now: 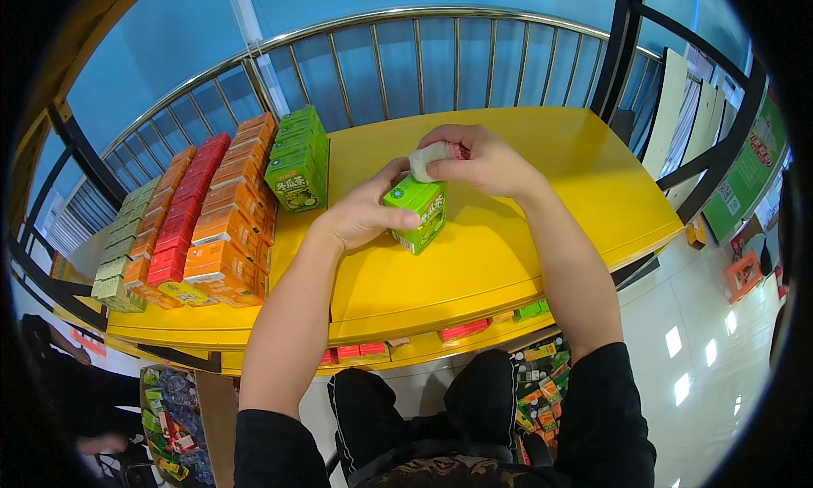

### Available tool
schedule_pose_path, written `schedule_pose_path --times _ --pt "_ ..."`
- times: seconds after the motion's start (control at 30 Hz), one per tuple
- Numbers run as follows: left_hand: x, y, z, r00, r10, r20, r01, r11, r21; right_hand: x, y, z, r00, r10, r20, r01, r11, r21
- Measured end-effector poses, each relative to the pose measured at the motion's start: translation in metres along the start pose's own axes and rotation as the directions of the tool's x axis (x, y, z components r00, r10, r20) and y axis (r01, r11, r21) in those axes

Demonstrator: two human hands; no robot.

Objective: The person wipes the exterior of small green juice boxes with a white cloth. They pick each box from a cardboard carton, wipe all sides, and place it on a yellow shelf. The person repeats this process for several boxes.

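A green drink carton [416, 214] stands on the yellow shelf [381, 291] in front of me. Around its left side my left hand [368, 208] is closed, with the thumb on the near face. My right hand [476, 161] pinches a whitish, wadded cloth or tissue [429, 160] with a pink-red part, right at the carton's top edge. To the left, green cartons [297, 161] of the same look stand in a row beside rows of orange cartons [225, 266], red cartons [184, 215] and pale green cartons [120, 285].
A metal railing [456, 62] runs behind the shelf, with black frame posts at both sides. Below are a lower yellow shelf [416, 351] with red cartons, a cardboard box [216, 418] of empty packs and bottles, and another pile of cartons [543, 393]. A person in dark clothes [89, 386] is at lower left.
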State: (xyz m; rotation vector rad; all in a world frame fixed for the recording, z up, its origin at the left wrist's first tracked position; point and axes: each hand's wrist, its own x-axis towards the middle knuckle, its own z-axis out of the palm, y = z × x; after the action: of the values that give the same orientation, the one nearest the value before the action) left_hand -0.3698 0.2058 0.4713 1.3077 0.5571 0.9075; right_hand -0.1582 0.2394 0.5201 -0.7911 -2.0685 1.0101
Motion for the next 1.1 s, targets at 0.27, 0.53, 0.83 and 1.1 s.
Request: schedule_pose_path --times 0.27,0.53,0.83,1.1 --pt "0.011 -0.004 0.014 0.976 0.150 -0.155 -0.050 0.856 0.514 0.001 0.000 0.000 0.987 -0.124 -0.106 0.095 0.964 -0.248" --pt "0.014 -0.007 0.023 0.942 0.280 -0.184 -0.081 0.723 0.686 -0.006 -0.008 0.000 0.942 -0.322 0.095 0.334 0.878 -0.342" --pt "0.008 -0.001 0.019 0.995 0.075 -0.072 -0.028 0.858 0.512 -0.001 0.001 0.000 0.954 -0.283 -0.100 0.218 0.883 -0.416" --pt "0.009 0.000 0.021 0.990 0.094 -0.109 -0.018 0.830 0.557 0.001 0.000 0.009 0.947 -0.282 -0.152 0.212 0.908 -0.360"
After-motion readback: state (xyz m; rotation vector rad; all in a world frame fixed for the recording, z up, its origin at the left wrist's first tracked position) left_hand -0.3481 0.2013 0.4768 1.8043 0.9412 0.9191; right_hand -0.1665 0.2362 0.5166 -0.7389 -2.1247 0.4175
